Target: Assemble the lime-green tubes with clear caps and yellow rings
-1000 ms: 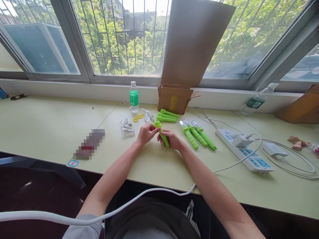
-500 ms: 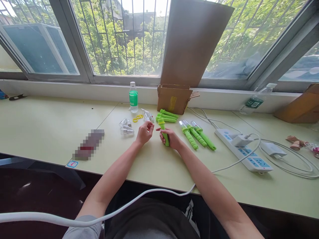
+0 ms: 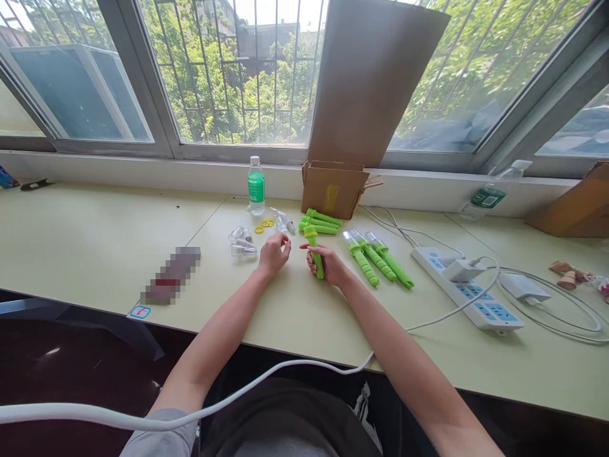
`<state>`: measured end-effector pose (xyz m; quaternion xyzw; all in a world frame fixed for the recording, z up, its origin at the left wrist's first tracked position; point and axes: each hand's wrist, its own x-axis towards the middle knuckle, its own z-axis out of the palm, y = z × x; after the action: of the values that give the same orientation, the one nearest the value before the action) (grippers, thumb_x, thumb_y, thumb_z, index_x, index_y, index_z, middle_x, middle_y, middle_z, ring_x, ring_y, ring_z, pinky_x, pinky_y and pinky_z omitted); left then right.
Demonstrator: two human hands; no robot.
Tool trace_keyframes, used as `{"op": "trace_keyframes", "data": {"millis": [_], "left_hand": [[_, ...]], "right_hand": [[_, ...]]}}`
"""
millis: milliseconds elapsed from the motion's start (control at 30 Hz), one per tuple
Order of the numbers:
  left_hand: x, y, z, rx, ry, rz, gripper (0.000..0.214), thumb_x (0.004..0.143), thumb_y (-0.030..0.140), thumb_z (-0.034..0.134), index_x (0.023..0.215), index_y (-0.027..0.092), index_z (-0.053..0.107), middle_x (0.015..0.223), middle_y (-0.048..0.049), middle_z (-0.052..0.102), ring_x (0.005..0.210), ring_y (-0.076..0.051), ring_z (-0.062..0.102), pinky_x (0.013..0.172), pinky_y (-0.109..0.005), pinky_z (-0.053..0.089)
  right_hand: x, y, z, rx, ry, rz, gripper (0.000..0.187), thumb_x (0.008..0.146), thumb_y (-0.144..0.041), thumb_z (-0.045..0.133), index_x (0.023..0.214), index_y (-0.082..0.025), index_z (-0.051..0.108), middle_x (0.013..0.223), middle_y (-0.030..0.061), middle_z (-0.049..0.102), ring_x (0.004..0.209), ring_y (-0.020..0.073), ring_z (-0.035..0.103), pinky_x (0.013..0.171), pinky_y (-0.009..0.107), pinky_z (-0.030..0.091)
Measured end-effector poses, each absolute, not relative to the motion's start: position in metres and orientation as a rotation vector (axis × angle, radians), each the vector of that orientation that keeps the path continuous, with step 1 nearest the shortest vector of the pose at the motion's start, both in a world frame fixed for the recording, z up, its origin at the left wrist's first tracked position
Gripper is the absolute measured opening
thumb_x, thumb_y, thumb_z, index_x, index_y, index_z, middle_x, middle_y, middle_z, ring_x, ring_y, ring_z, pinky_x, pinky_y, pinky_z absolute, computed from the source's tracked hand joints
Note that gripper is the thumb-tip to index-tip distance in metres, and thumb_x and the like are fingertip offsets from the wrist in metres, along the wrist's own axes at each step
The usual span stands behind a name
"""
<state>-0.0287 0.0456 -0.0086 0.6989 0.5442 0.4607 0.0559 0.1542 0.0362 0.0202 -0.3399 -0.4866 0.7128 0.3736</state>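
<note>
My right hand (image 3: 327, 265) wraps around a green plastic handle (image 3: 312, 244), its ribbed, threaded-looking end pointing up and away. To its left, my left hand (image 3: 275, 255) has fingers curled together; whatever they may hold is hidden. Just beyond those fingers lie clear plastic pieces (image 3: 284, 222). More clear plastic caps (image 3: 242, 242) lie left of that hand, beside several yellow rings (image 3: 259, 229). Behind my right hand rest other green handles (image 3: 320, 222). Further right, three green sticks with clear tops (image 3: 375, 260) lie side by side.
A water bottle (image 3: 256, 187) stands behind the rings, and a small cardboard box (image 3: 332, 190) by the window. On the right are a white power strip (image 3: 469, 292) with plugs and cables, plus another bottle (image 3: 490, 195). A white cable (image 3: 266, 374) crosses in front of me.
My left hand has drawn back slightly from the clear pieces. My right hand keeps its hold on the green handle; the view has shifted slightly.
</note>
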Motion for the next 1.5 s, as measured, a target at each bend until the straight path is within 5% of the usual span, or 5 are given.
{"op": "trace_keyframes", "data": {"millis": [200, 467, 1500], "left_hand": [[-0.024, 0.041, -0.008, 2.204, 1.997, 1.106, 0.019, 0.083, 0.030, 0.051, 0.098, 0.019, 0.055, 0.103, -0.0119, 0.056, 0.101, -0.026, 0.051, 0.088, -0.041, 0.042], [-0.012, 0.034, -0.009, 2.208, 2.186, 0.721, 0.043, 0.082, 0.046, 0.049, 0.115, 0.019, 0.052, 0.128, -0.0178, 0.042, 0.123, -0.035, 0.034, 0.104, -0.066, 0.012], [-0.010, 0.028, -0.009, 2.186, 2.122, 0.619, 0.044, 0.085, 0.053, 0.041, 0.112, 0.019, 0.051, 0.122, -0.0177, 0.048, 0.123, -0.035, 0.036, 0.101, -0.070, 0.005]], "right_hand": [[0.154, 0.037, 0.018, -0.857, -1.236, 1.830, 0.031, 0.070, -0.033, 0.061, 0.097, -0.020, 0.056, 0.057, -0.0040, 0.048, 0.043, 0.0092, 0.038, 0.040, 0.024, 0.029], [0.154, 0.037, 0.019, -0.866, -1.238, 1.826, 0.034, 0.069, -0.034, 0.061, 0.099, -0.019, 0.055, 0.056, -0.0035, 0.048, 0.043, 0.0096, 0.038, 0.040, 0.024, 0.029], [0.155, 0.038, 0.017, -0.845, -1.239, 1.830, 0.033, 0.069, -0.033, 0.061, 0.098, -0.018, 0.057, 0.055, -0.0035, 0.048, 0.042, 0.0097, 0.039, 0.040, 0.024, 0.029]]}}
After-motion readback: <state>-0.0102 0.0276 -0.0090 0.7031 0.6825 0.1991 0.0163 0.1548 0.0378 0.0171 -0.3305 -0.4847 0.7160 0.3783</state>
